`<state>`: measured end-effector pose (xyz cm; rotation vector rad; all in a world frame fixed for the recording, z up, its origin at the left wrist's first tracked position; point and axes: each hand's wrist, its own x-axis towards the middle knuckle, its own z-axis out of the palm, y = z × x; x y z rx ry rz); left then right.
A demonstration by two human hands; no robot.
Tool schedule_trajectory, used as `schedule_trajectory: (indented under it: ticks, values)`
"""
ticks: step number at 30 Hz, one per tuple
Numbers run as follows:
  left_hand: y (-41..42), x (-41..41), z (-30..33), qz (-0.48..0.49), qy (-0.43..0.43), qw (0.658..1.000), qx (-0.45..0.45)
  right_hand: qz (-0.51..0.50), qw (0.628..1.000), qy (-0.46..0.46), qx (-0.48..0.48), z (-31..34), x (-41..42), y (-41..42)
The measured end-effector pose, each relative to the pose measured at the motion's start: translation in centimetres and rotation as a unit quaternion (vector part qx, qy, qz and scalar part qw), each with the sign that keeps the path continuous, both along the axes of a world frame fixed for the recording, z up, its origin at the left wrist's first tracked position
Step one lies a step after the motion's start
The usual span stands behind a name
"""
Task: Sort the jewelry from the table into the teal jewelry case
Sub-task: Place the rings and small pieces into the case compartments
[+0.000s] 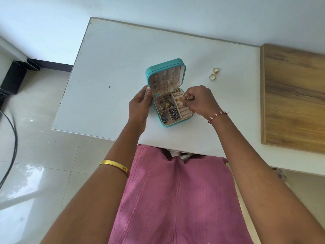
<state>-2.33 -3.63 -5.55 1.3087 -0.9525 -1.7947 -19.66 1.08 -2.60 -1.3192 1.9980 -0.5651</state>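
Teal case (176, 121) sits open near the middle of the white table (109, 67), lid (165, 67) tilted back w/ chains hanging inside. Base has small compartments on its left side holding dark and gold bits, ring rolls (183, 112) on its right.

L hand (139, 106) holds the case's left edge at the hinge, thumb on the lid's inner rim, fingers wrapped behind. R hand (197, 101) is over the ring rolls, fingers curled, fingertips pinching a small gold ring (181, 103) at the rolls; a few gold rings (178, 99) already sit in the slots above it.

Two gold rings (214, 73) lie on the table, right of and a bit beyond the case, well apart from it, touching or nearly so.

Room: open tabletop left of and beyond the case. Near edge of table is close to the case's front. Wood board (295, 97) covers the table's right end, its left edge past the two loose rings. Gold bangle (115, 165) on L forearm, red-white thread band (218, 115) on R wrist.
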Motion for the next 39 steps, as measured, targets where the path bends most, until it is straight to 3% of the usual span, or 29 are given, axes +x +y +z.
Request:
schedule_trajectory:
  ticks: [14, 18, 22, 29, 39]
  values:
    - [0.2, -0.1, 0.6, 0.002, -0.008, 1.000, 0.006, -0.078, 0.996, 0.043, -0.025, -0.6, 1.1, 0.1]
    - [0.1, -0.2, 0.6, 0.004, -0.005, 1.000, 0.010, -0.225, 0.968, -0.061, -0.092, -1.0, -1.0, 1.7]
    - [0.0, -0.5, 0.3, 0.023, -0.005, 1.000, 0.015, -0.328, 0.935, -0.044, -0.126, -2.0, -3.8, 1.8]
    - [-0.4, -0.7, 0.0, 0.029, 0.008, 0.999, 0.023, -0.251, 0.956, 0.117, -0.094, -3.6, -5.7, -1.1]
    - [-0.6, -0.6, -0.2, 0.027, 0.021, 0.999, 0.028, -0.251, 0.948, 0.181, -0.074, -3.8, -5.5, -1.6]
